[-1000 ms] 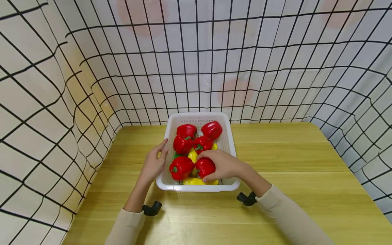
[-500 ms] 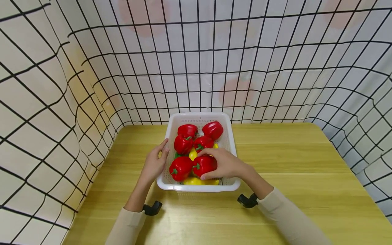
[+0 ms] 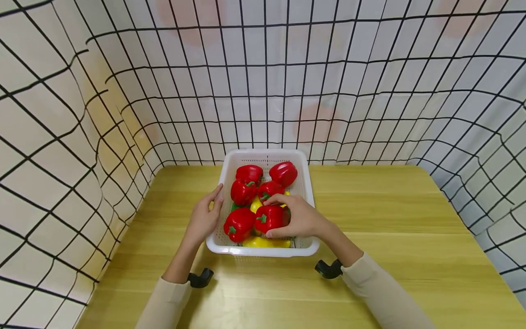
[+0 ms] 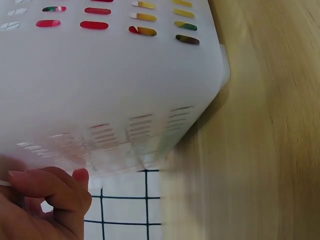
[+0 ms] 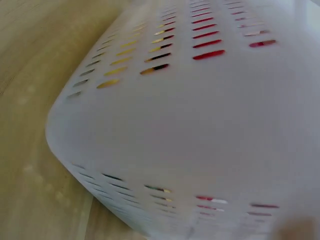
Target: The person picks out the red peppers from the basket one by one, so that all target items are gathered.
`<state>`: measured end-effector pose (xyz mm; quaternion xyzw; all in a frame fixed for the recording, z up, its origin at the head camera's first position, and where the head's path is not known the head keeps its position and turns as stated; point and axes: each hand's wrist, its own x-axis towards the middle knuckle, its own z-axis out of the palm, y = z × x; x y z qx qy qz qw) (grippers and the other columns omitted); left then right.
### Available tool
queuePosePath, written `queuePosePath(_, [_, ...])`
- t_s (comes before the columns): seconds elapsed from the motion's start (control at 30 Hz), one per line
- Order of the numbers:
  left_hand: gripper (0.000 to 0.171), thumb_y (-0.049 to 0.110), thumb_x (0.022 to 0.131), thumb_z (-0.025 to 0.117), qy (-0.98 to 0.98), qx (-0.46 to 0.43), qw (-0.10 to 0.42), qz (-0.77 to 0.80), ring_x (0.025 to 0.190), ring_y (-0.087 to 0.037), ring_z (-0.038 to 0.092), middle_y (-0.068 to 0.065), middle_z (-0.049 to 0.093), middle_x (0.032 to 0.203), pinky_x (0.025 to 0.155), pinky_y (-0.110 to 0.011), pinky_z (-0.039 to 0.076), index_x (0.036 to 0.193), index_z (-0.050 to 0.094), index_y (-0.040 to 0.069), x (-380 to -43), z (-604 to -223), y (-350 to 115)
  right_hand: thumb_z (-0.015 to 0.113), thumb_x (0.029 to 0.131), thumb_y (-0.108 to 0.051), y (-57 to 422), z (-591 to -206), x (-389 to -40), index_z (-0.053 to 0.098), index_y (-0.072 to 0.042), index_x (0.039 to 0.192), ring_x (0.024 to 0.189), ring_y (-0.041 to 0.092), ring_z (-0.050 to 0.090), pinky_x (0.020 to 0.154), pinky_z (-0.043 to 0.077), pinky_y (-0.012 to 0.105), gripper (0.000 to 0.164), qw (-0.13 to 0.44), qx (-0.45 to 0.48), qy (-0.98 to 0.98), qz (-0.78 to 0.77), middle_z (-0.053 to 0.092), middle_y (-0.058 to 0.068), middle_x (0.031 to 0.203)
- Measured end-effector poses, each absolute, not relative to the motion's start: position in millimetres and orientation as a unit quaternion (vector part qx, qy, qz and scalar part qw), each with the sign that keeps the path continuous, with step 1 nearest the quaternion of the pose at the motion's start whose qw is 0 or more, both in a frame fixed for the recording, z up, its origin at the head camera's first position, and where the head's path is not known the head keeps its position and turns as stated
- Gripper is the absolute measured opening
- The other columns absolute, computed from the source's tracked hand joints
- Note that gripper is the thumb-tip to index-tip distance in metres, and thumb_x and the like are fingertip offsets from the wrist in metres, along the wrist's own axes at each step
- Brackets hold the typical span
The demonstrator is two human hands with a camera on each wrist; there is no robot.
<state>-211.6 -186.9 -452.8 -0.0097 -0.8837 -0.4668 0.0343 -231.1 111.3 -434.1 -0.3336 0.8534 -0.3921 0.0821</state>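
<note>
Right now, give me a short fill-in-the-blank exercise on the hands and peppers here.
The right hand grips a pepper coloured ____.
Counting that one, ____ red peppers show in the head view.
On the wooden table stands a basket coloured ____.
The grid lines behind the basket are coloured ____.
Missing words: red; six; white; black.

Legible text, labels, brands, numbers, signs: none in head view or either wrist view. White slotted basket: no readable marking on rim or walls. Red bell peppers: no readable lettering. Worktop and pale sheeting behind it: likewise. Right wrist view partly blurred.
</note>
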Motion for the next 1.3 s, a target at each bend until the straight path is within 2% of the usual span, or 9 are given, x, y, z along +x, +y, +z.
queuePosePath(0.13, [0.048, 0.029, 0.11, 0.05, -0.884, -0.008, 0.04, -0.467, 0.145, -0.038, 0.044, -0.018, 0.047, 0.157, 0.113, -0.06, 0.044, 0.157, 0.046, 0.023, -212, -452, -187, 0.09, 0.076, -0.039, 116, -432, -233, 0.062, -0.023, 0.132, 0.124, 0.02, 0.058, 0.094, 0.061, 0.044, 0.065, 0.066, -0.334, 0.838, -0.426, 0.065, -0.005, 0.134])
queuePosePath(0.27, [0.048, 0.029, 0.11, 0.05, -0.883, -0.006, 0.038, -0.467, 0.143, -0.038, 0.047, -0.019, 0.048, 0.157, 0.109, -0.059, 0.048, 0.157, 0.046, 0.023, -212, -452, -187, 0.09, 0.076, -0.034, 123, -429, -236, 0.062, -0.024, 0.133, 0.127, 0.022, 0.058, 0.096, 0.06, 0.045, 0.064, 0.059, -0.332, 0.823, -0.457, 0.063, -0.006, 0.136])
queuePosePath(0.37, [0.048, 0.03, 0.11, 0.05, -0.883, -0.004, 0.033, -0.469, 0.142, -0.039, 0.048, -0.019, 0.048, 0.157, 0.107, -0.06, 0.049, 0.157, 0.045, 0.023, -211, -452, -187, 0.09, 0.077, -0.034, 129, -426, -236, 0.064, -0.026, 0.131, 0.125, 0.022, 0.06, 0.095, 0.06, 0.044, 0.061, 0.059, -0.326, 0.816, -0.475, 0.064, -0.006, 0.135])
queuePosePath(0.5, [0.048, 0.029, 0.11, 0.05, -0.882, 0.002, 0.03, -0.471, 0.143, -0.038, 0.047, -0.019, 0.048, 0.157, 0.11, -0.06, 0.046, 0.157, 0.045, 0.024, -211, -453, -187, 0.09, 0.078, -0.035, 138, -421, -235, 0.066, -0.027, 0.132, 0.119, 0.023, 0.064, 0.094, 0.06, 0.043, 0.06, 0.053, -0.309, 0.809, -0.497, 0.067, -0.004, 0.133])
queuePosePath(0.63, [0.048, 0.029, 0.11, 0.049, -0.88, 0.008, 0.024, -0.474, 0.143, -0.037, 0.047, -0.017, 0.047, 0.158, 0.111, -0.06, 0.046, 0.158, 0.044, 0.027, -211, -454, -188, 0.089, 0.079, -0.031, 150, -416, -236, 0.064, -0.023, 0.134, 0.115, 0.024, 0.065, 0.095, 0.06, 0.045, 0.061, 0.034, -0.297, 0.802, -0.518, 0.065, 0.0, 0.135])
queuePosePath(0.77, [0.048, 0.031, 0.11, 0.048, -0.879, 0.005, 0.022, -0.476, 0.143, -0.037, 0.047, -0.017, 0.046, 0.159, 0.11, -0.06, 0.046, 0.158, 0.044, 0.028, -212, -453, -188, 0.088, 0.081, -0.022, 164, -413, -238, 0.061, -0.017, 0.136, 0.118, 0.028, 0.065, 0.1, 0.058, 0.049, 0.061, 0.011, -0.284, 0.792, -0.541, 0.062, 0.005, 0.139])
queuePosePath(0.9, [0.048, 0.031, 0.11, 0.048, -0.878, 0.002, 0.023, -0.478, 0.145, -0.038, 0.045, -0.016, 0.045, 0.16, 0.112, -0.061, 0.044, 0.158, 0.044, 0.028, -213, -452, -188, 0.086, 0.083, -0.015, 178, -409, -243, 0.059, -0.013, 0.138, 0.124, 0.03, 0.062, 0.101, 0.057, 0.038, 0.061, -0.01, -0.256, 0.786, -0.563, 0.06, 0.007, 0.141])
queuePosePath(1.07, [0.048, 0.031, 0.11, 0.049, -0.878, 0.005, 0.023, -0.477, 0.145, -0.038, 0.045, -0.015, 0.044, 0.161, 0.11, -0.061, 0.046, 0.158, 0.043, 0.028, -213, -451, -189, 0.085, 0.084, -0.011, 197, -405, -248, 0.06, -0.011, 0.139, 0.123, 0.027, 0.061, 0.096, 0.057, 0.023, 0.06, -0.038, -0.219, 0.785, -0.578, 0.06, 0.008, 0.139])
queuePosePath(1.3, [0.048, 0.03, 0.11, 0.05, -0.877, -0.003, 0.027, -0.479, 0.142, -0.038, 0.048, -0.017, 0.048, 0.157, 0.111, -0.061, 0.045, 0.158, 0.044, 0.026, -212, -452, -186, 0.083, 0.088, -0.015, 225, -410, -254, 0.058, -0.012, 0.141, 0.122, 0.02, 0.058, 0.094, 0.054, 0.016, 0.059, -0.085, -0.159, 0.807, -0.563, 0.059, 0.007, 0.14])
